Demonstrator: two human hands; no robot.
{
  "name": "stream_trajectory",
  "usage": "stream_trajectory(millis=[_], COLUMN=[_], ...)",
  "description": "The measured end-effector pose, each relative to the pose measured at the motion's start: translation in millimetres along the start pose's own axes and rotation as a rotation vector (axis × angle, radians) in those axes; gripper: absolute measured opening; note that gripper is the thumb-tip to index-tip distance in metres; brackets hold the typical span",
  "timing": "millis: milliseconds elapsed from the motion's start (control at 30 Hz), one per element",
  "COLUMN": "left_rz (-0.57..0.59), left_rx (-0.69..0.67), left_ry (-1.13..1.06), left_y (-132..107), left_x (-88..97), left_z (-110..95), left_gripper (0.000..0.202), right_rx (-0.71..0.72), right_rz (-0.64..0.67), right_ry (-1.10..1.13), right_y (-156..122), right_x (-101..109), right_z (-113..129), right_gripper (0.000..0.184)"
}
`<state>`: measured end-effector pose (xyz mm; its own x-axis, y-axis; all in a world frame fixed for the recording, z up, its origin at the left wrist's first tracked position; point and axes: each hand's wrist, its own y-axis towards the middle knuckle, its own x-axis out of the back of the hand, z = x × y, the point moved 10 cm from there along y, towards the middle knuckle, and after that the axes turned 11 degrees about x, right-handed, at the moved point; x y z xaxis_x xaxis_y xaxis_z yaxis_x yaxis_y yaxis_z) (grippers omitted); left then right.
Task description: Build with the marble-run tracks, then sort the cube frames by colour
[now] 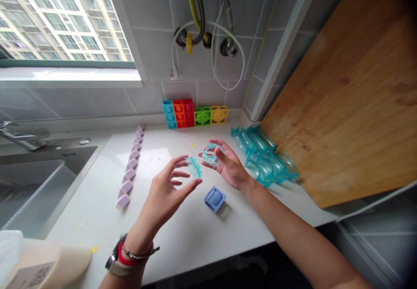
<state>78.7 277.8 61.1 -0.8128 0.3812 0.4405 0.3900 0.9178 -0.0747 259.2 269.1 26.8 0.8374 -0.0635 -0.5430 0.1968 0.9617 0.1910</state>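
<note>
Above the white counter, my left hand (176, 180) grips a small clear turquoise plastic piece (194, 167) between thumb and fingers. A second clear turquoise plastic piece (211, 155), with a rounded opening, is pinched in my right hand (230, 167). The two pieces face each other with a narrow gap between them. Below my hands a blue hollow cube (215, 198) with a rounded inside rests on the counter. To the right lies a pile of curved, clear turquoise plastic pieces (265, 154), several of them lined up side by side.
Light purple blocks (129, 174) form a row at left. Blue, red, green and yellow hollow cubes (184, 113) stand stacked against the wall. A sink (87, 150) is at far left, a cream container (58, 258) at lower left, a wooden board (342, 84) at right. Yellow scraps (193, 145) lie behind my hands.
</note>
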Motion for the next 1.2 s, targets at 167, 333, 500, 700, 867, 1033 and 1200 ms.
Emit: stream_trajectory(millis=[167, 333, 500, 700, 867, 1033, 1200], left_rz=[0.000, -0.002, -0.020, -0.050, -0.058, -0.043, -0.025], left_rx=[-0.003, -0.013, -0.003, -0.001, -0.031, -0.091, -0.137], left_ry=[-0.002, -0.028, -0.112, -0.144, -0.130, -0.128, -0.153], left_y=[-1, -2, -1, -1, 0, 0, -2], left_x=[-2.5, -5.5, -2.3, 3.6, 6.1, 6.0, 6.7], left_z=[-1, -3, -4, -3, 1, -4, -8], left_gripper=[0.065, 0.062, 0.062, 0.067, 0.072, 0.064, 0.056], right_rx=[-0.028, -0.006, -0.002, 0.030, 0.074, 0.083, 0.185], right_rz=[-0.013, -0.003, 0.074, 0.157, 0.203, 0.275, 0.356], right_ry=[0.112, 0.129, 0.015, -0.110, -0.182, -0.171, -0.250], right_y=[-4, -9, -12, -9, -6, -7, -11], right_x=[-10, -19, -27, -26, -23, -29, -38], right_z=[-6, -14, -16, -13, -8, -6, 3], right_gripper=[0.058, 0.051, 0.054, 0.055, 0.053, 0.058, 0.055])
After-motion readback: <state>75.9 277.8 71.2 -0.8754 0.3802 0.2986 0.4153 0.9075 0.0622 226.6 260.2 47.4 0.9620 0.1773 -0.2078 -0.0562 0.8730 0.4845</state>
